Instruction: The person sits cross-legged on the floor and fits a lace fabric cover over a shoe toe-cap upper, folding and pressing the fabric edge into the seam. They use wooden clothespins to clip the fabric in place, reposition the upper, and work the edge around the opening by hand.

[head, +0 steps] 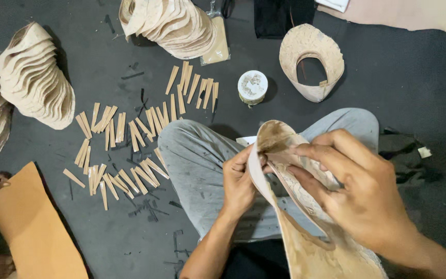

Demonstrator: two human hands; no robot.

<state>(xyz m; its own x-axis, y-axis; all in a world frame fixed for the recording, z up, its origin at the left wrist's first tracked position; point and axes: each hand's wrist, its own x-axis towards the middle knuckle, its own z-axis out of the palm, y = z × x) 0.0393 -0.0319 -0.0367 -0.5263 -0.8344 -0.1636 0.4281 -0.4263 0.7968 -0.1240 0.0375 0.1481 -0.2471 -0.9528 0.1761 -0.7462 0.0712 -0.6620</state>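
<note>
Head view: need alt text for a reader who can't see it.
Seen from above, a seated person's left hand and right hand press a curved beige shoe-upper piece over their lap. On the dark floor lie scattered small tan strips, stacks of similar curved pieces, a small round tin and a tan sheet.

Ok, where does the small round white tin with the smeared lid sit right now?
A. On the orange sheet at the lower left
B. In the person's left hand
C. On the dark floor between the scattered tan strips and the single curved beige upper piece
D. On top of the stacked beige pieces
C: the small round white tin stands on the dark floor, tan strips to one side, the single curved beige upper piece to the other.
</note>
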